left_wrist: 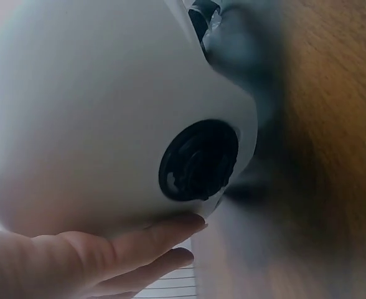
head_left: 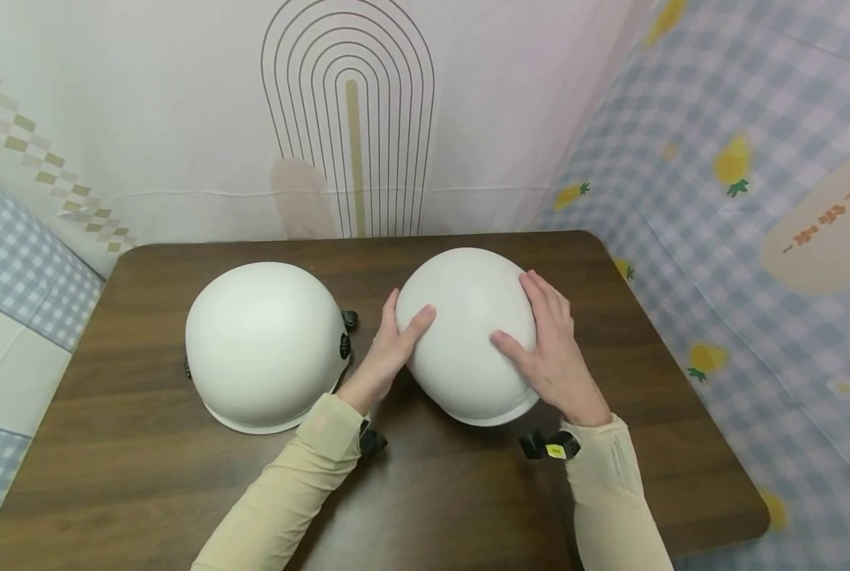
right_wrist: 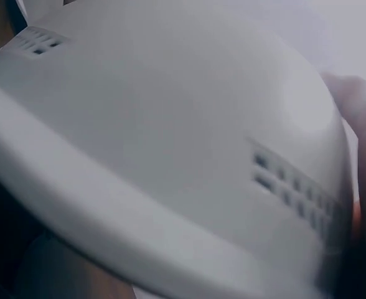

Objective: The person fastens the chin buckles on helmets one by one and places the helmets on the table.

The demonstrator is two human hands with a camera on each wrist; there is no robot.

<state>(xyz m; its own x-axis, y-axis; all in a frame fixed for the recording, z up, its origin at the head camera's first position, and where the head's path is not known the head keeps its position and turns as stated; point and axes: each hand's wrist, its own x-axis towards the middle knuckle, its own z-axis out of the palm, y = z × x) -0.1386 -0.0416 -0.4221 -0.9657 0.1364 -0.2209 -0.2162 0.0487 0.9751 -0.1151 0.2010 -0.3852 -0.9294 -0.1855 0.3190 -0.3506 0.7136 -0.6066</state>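
A smooth white helmet (head_left: pixel 461 341) is held between both hands over the right half of the table. On its left side lies my left hand (head_left: pixel 396 337), its thumb on the dome. My right hand (head_left: pixel 549 345) grips the opposite side, fingers bent over the curve. In the left wrist view, a round black knob (left_wrist: pixel 200 160) sits near the rim, close to the left fingertips. The right wrist view shows small vent holes (right_wrist: pixel 295 193) and dark space beneath the rim (right_wrist: pixel 108 180). Whether the rim touches the table is hidden.
A second white helmet (head_left: pixel 264 345) stands dome up at the left, with black side fittings (head_left: pixel 345 346). Both are over a dark brown wooden table (head_left: pixel 439 507) with rounded corners. Patterned cloth (head_left: pixel 482 119) hangs behind the table and along its sides.
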